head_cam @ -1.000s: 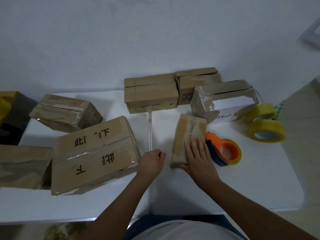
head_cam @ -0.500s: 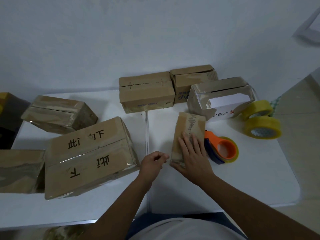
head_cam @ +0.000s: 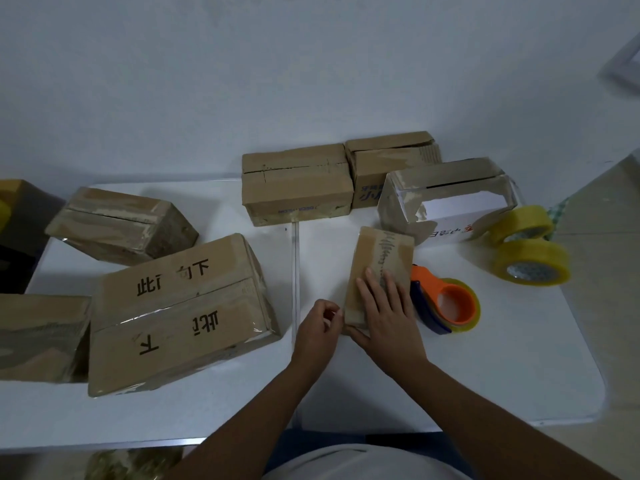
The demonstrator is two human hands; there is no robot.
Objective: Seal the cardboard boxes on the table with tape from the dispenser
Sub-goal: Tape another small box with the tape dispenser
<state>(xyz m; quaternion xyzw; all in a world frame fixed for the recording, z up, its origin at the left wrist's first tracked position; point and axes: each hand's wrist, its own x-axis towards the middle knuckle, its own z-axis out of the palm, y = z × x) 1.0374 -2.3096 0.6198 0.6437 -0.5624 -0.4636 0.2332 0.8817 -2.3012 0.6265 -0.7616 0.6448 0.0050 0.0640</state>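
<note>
A small flat cardboard box [head_cam: 379,258] lies on the white table [head_cam: 519,368] in front of me. My right hand [head_cam: 384,317] rests flat on its near half, fingers straight, thumb against the near end. My left hand [head_cam: 317,329] sits at the box's near left corner with fingers curled; whether it pinches tape there I cannot tell. The orange and blue tape dispenser [head_cam: 445,304] lies on the table just right of the box, untouched.
A large printed box [head_cam: 180,313] sits left of my hands. More boxes lie at far left [head_cam: 117,225], left edge [head_cam: 38,336], and along the wall [head_cam: 298,183] [head_cam: 391,168]. A white-sided box [head_cam: 446,202] and two yellow tape rolls [head_cam: 531,265] are at right.
My left hand has moved a little toward the small box's near left corner. My right hand stays flat on the box. The view has shifted slightly.
</note>
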